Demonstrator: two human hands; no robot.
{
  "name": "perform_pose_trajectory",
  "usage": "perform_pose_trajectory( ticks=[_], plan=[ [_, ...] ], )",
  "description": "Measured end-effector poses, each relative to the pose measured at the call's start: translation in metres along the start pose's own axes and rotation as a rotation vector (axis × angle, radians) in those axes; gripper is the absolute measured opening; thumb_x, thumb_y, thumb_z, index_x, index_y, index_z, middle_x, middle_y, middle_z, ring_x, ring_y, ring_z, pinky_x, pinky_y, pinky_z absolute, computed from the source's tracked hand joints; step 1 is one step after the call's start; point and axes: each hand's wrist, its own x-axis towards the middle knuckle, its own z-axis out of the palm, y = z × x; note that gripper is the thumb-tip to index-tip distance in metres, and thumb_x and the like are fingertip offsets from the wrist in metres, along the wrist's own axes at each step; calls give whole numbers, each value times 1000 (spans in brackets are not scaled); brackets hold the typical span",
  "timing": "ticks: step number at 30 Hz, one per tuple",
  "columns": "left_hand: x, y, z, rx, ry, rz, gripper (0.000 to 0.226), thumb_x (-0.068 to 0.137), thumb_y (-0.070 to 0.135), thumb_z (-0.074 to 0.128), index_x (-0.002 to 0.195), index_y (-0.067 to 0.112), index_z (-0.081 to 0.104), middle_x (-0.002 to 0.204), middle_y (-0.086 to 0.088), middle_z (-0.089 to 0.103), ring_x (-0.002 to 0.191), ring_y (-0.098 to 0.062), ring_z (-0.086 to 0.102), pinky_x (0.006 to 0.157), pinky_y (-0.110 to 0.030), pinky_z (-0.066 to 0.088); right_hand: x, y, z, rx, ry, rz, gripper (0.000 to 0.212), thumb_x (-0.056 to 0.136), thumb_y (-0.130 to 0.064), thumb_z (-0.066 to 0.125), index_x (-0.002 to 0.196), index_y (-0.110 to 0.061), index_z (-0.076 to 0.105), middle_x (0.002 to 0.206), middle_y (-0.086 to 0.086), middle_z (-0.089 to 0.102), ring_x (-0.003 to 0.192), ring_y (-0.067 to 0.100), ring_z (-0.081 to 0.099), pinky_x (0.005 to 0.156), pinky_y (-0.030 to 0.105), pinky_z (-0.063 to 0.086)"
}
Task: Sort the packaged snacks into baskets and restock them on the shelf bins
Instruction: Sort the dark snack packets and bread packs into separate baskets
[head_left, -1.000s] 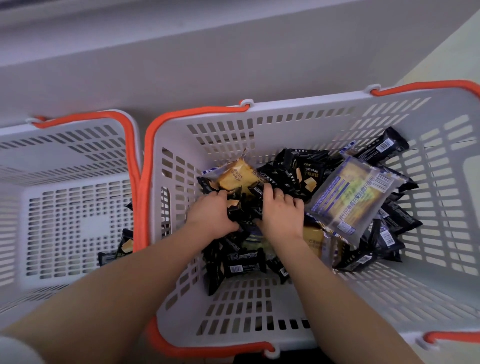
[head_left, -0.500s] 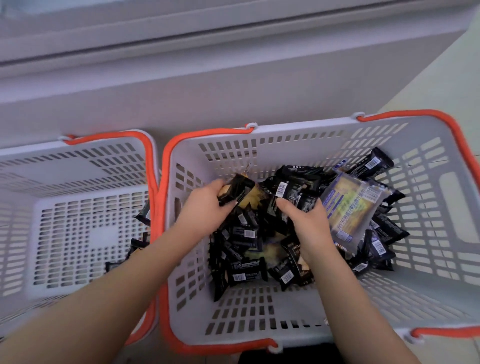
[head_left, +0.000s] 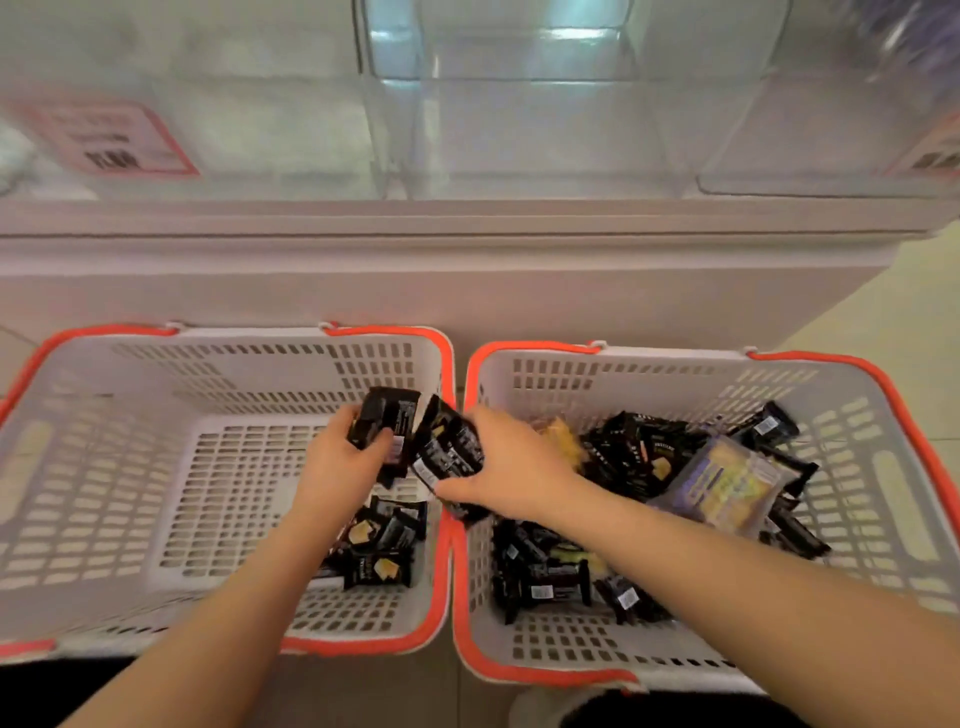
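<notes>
Both hands (head_left: 343, 467) moved (gripping packets (head_left: 447, 447)), over left basket (head_left: 104, 467)

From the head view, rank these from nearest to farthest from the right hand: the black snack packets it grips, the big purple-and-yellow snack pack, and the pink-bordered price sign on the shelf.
1. The black snack packets, in the right hand over the seam between the two baskets.
2. The big purple-and-yellow snack pack, on the pile in the right white plastic basket.
3. The pink-bordered price sign, far up left on the clear shelf bins.

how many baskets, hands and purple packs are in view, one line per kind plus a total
baskets: 2, left basket and right basket
hands: 2, left hand and right hand, each holding black snack packs
purple packs: 1, purple pack in the right basket
total: 5
</notes>
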Motion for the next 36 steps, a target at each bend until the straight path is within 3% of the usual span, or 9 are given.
perform_pose_trajectory(
  ticks=[5,9,14,18,22,25,27,31,36],
  plan=[
    [-11,-73,-28,138,-205,-380,17,86,14,58,102,13,53,72,-5,60,61,-21,57,52,-27,42,21,-33,63,-486,58,-167,54,86,-32,63,127,-11,35,115,10,54,103,29,54,63,36,42],
    [-31,-101,-36,293,-274,-343,18,84,15,59,100,13,52,72,0,57,60,-15,52,50,-25,35,29,-54,90,-750,-8,-80,44,82,-7,60,123,-5,43,120,15,52,110,32,50,71,37,44],
    [-44,-103,-33,464,-597,-238,20,80,25,62,97,17,57,88,-3,59,77,-18,53,59,-22,35,20,-65,120,-1001,-150,-193,34,84,0,55,117,-2,50,114,14,52,101,31,55,62,34,36],
    [-42,-98,-31,461,-726,-190,28,77,30,64,101,18,60,88,1,57,81,-15,53,67,-21,37,15,-64,114,-813,-184,-206,25,88,-8,55,113,-10,54,111,7,61,99,27,61,66,33,39],
    [-32,-79,-24,439,-652,-121,14,80,24,60,89,15,53,84,-4,58,82,-23,57,63,-26,40,15,-49,84,-309,6,-149,37,91,-44,51,116,-16,53,113,1,60,99,21,58,73,35,49],
    [-25,-55,-23,472,-494,-24,43,83,23,56,124,11,48,120,-12,54,109,-27,51,88,-35,45,8,-11,61,-104,282,-26,22,93,-35,48,99,-17,59,96,-2,62,83,14,57,64,31,46],
    [-24,-36,-19,397,-395,56,55,85,19,53,137,12,39,134,-9,47,121,-25,45,99,-37,42,2,28,52,-71,351,138,15,93,-25,49,92,-15,60,90,1,62,75,17,57,60,31,43],
    [-37,5,-2,244,-431,289,40,88,14,49,128,15,51,118,0,56,108,-16,53,87,-26,43,-9,105,60,-140,149,415,19,94,-18,47,104,-8,59,104,13,61,92,29,59,74,37,49],
    [-56,28,34,422,-545,599,28,87,14,50,113,13,61,108,-2,62,102,-19,56,85,-30,47,-3,146,90,-325,-71,396,34,95,-20,44,128,-10,43,125,11,52,113,29,51,87,39,45]
  ],
)
